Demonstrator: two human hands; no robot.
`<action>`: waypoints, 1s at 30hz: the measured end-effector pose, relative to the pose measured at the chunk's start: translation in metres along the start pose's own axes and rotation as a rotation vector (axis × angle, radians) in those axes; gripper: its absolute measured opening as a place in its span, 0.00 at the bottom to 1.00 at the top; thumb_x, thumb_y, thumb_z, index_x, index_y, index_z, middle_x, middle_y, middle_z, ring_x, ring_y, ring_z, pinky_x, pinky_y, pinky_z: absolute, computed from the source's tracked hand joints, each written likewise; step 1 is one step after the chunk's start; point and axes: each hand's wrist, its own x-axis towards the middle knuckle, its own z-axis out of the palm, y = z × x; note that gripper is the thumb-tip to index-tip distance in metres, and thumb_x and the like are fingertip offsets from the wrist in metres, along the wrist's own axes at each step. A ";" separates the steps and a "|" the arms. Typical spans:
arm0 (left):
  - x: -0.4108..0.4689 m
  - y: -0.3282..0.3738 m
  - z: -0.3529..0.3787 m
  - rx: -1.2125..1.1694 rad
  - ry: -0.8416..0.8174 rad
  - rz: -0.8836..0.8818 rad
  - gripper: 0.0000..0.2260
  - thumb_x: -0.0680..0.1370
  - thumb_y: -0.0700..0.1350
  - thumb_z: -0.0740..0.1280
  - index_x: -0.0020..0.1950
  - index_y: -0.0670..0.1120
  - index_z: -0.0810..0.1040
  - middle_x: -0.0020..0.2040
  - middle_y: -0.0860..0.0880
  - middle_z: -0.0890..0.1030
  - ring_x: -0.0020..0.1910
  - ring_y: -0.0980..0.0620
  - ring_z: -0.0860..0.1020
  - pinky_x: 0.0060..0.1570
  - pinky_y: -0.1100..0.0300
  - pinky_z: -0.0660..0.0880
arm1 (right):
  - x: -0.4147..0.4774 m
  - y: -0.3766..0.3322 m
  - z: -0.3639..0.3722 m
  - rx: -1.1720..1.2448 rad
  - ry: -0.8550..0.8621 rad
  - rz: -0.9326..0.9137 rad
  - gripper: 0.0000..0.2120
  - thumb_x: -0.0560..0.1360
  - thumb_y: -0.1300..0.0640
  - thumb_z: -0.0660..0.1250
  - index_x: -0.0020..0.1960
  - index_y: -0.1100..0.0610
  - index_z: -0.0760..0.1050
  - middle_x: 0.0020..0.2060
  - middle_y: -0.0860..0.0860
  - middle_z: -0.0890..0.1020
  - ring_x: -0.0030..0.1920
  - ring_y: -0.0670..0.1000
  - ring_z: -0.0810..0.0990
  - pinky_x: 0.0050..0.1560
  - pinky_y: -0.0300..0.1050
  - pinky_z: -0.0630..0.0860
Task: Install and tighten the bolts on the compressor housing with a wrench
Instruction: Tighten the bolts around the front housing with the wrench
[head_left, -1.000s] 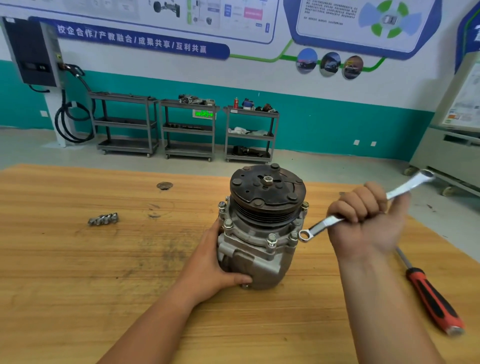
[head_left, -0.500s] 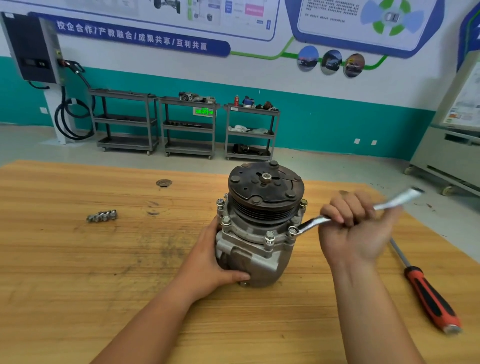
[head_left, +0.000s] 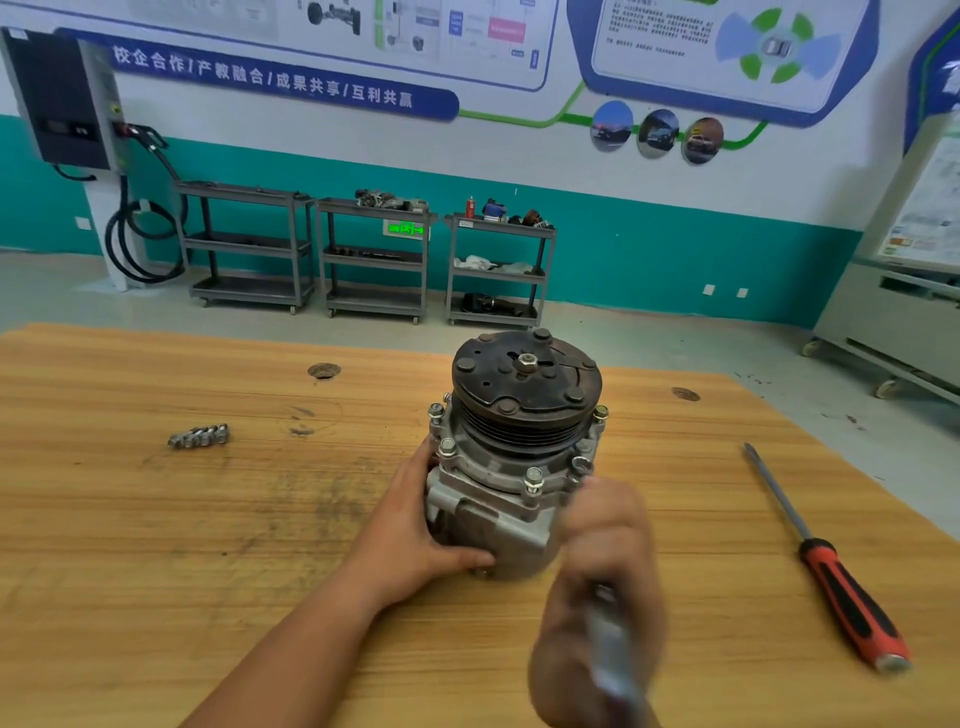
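Observation:
A grey compressor (head_left: 511, 499) with a dark pulley on top stands upright in the middle of the wooden table (head_left: 156, 571). Several bolts (head_left: 534, 479) stick up around its housing flange. My left hand (head_left: 415, 525) holds the housing's left side, thumb across the front. My right hand (head_left: 597, 597), blurred by motion, grips a silver wrench (head_left: 613, 649) at the compressor's front right. The wrench head sits at the front-right bolt (head_left: 579, 464), its handle pointing down toward me.
A red-and-black screwdriver (head_left: 836, 587) lies on the table to the right. Several loose bolts (head_left: 199, 435) lie in a row at the left. Two holes (head_left: 323, 370) mark the tabletop. Grey shelf carts (head_left: 374, 260) stand by the far wall.
My right hand has swung the wrench handle from pointing right to pointing toward me, with the wrench head staying at the front-right bolt. My left hand has kept its hold on the housing.

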 end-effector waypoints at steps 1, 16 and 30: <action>0.000 0.000 -0.001 0.016 -0.007 -0.002 0.59 0.48 0.72 0.74 0.75 0.57 0.57 0.62 0.67 0.66 0.65 0.59 0.67 0.65 0.58 0.66 | 0.008 0.004 -0.008 0.156 0.044 0.073 0.23 0.80 0.42 0.53 0.33 0.55 0.62 0.31 0.49 0.66 0.34 0.47 0.67 0.46 0.36 0.67; -0.001 0.003 -0.003 -0.014 -0.020 0.005 0.56 0.51 0.64 0.80 0.74 0.57 0.58 0.61 0.70 0.64 0.63 0.62 0.66 0.59 0.68 0.63 | 0.058 0.076 -0.044 1.510 0.562 1.087 0.27 0.75 0.33 0.50 0.26 0.50 0.56 0.21 0.45 0.55 0.21 0.44 0.53 0.18 0.37 0.58; -0.001 0.003 -0.003 -0.020 -0.030 -0.019 0.57 0.50 0.66 0.78 0.75 0.57 0.58 0.63 0.65 0.67 0.64 0.61 0.67 0.62 0.63 0.65 | 0.024 0.046 -0.052 1.207 0.463 0.636 0.31 0.80 0.45 0.32 0.28 0.53 0.62 0.24 0.47 0.61 0.25 0.46 0.66 0.32 0.40 0.71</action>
